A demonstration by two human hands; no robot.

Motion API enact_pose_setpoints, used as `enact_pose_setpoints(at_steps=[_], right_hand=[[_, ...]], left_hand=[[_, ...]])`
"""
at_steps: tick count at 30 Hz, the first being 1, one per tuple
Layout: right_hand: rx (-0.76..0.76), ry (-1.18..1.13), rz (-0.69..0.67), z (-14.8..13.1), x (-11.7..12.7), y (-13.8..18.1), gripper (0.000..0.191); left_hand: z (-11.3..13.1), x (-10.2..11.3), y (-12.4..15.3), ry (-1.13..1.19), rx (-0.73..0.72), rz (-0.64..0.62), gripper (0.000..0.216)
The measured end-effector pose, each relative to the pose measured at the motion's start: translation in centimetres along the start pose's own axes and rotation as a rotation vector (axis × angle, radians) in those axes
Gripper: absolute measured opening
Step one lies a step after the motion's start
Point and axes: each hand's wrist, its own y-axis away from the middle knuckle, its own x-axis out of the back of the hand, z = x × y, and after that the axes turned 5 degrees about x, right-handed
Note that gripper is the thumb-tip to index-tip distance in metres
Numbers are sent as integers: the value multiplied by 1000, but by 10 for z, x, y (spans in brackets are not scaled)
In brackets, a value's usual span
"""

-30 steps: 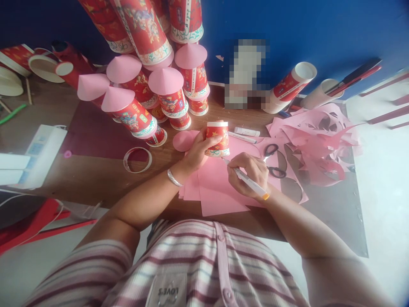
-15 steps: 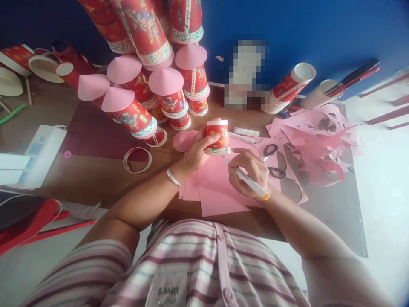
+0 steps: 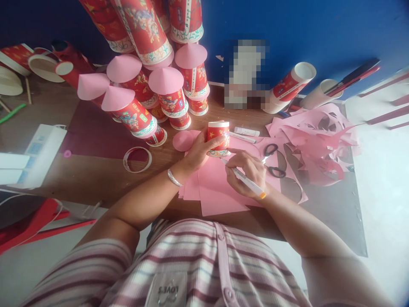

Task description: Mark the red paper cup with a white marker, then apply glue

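From my remote seat, starting at the far left at nine o'clock, a white power strip [image 3: 41, 149] lies on the wooden table [image 3: 96, 175], and a ring of clear tape [image 3: 137, 159] sits nearer the centre. At eleven o'clock stand red printed cups topped with pink paper cones [image 3: 119, 99]. At the centre, my left hand [image 3: 197, 150] is wrapped around an upside-down red paper cup [image 3: 218, 138], pressing it onto the stack of pink paper sheets [image 3: 214, 187]. Just to its right, my right hand [image 3: 244, 171] pinches a white marker [image 3: 246, 182] with an orange end, its tip at the cup's rim. Black-handled scissors [image 3: 274, 161] lie at three o'clock, touching the pink sheets, and pink paper offcuts [image 3: 316, 140] pile up beyond them.
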Motion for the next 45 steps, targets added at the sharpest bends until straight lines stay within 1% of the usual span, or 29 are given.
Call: enact_pose_setpoints(at_steps=[4,8,11,16,23,27,32,37,41,45], right_hand=[[-4,8,-2,0,0,1,28],[-4,9,-9,1,0,1,28],[1,20,-11,2,0,1,26],[30,56,34,3,2,0,24],[-9,147,13,0,4,-1,22],[-28,143,9,0,4,0,22],[-33,135,2,0,4,0,23],[-30,139,-1,0,4,0,24],[-31,149,9,1,4,-1,22],[-46,139,11,1,5,-1,21]], left_hand=[[0,1,0,-23,-18,-16,33],[4,-2,2,-13,13,15,29],[4,-2,3,-12,10,40,28],[2,1,1,-9,-28,12,26],[6,-2,3,-29,-28,52,25],[7,-2,2,-21,-26,11,24],[3,1,0,-22,-50,15,24],[0,5,-2,-26,-38,3,25],[0,6,-1,-73,-92,19,21],[0,6,-2,-52,-89,-16,23]])
